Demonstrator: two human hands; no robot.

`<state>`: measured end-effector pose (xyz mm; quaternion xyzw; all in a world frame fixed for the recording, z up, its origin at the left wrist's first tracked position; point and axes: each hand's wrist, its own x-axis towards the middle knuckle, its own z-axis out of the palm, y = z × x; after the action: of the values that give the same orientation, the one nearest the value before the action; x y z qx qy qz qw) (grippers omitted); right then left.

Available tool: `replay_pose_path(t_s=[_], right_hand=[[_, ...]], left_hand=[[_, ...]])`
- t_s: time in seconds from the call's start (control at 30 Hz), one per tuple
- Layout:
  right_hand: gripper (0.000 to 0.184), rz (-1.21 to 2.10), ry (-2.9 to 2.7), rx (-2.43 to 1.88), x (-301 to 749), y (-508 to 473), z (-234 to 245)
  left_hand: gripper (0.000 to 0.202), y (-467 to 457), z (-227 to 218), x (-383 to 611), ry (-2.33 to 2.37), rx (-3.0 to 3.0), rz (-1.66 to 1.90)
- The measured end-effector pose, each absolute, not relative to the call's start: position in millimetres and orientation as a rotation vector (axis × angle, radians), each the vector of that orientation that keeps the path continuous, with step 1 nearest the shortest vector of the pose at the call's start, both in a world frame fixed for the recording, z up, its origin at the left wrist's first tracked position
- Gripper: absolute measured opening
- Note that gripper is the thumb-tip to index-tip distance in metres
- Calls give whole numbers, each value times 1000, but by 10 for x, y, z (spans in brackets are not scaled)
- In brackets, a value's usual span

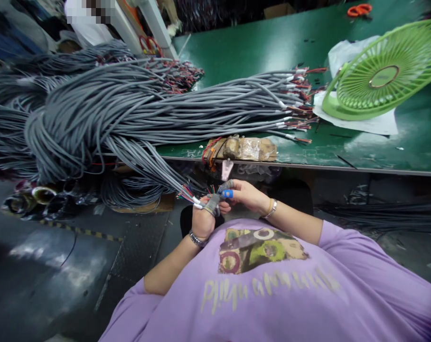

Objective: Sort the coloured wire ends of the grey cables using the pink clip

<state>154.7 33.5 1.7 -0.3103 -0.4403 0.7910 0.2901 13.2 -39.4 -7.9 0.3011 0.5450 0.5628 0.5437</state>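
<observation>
My left hand point(204, 218) is closed around the end of a grey cable, with grey wrapping on some fingers. Thin coloured wires point(211, 189) stick up from its grip. Close beside it, my right hand point(249, 195) has thumb and fingertips pinched together at these wires. A blue wrap point(227, 194) covers one right fingertip and grey wrapping another. What exactly the right fingers pinch is hidden. Several more grey cables point(154, 164) hang over the table edge to the left hand, their stripped coloured ends point(187, 193) beside it.
A large bundle of grey cables point(76, 109) lies across the green table point(258, 45). To the right stands a green fan point(382, 76) on paper. A taped wooden block point(251, 148) sits at the front edge. Orange-handled scissors point(359, 10) lie farther back. Coiled cables point(137, 192) rest below.
</observation>
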Motion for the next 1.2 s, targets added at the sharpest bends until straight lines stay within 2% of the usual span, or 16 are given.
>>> replay_pose_path(t_s=[0.4, 1.2], right_hand=[[36, 2025, -1066, -967, 1425, 311, 4], [43, 2005, -985, -902, 1355, 218, -76]], left_hand=[[32, -409, -142, 115, 1352, 831, 1327], [34, -428, -168, 129, 1486, 815, 1343]])
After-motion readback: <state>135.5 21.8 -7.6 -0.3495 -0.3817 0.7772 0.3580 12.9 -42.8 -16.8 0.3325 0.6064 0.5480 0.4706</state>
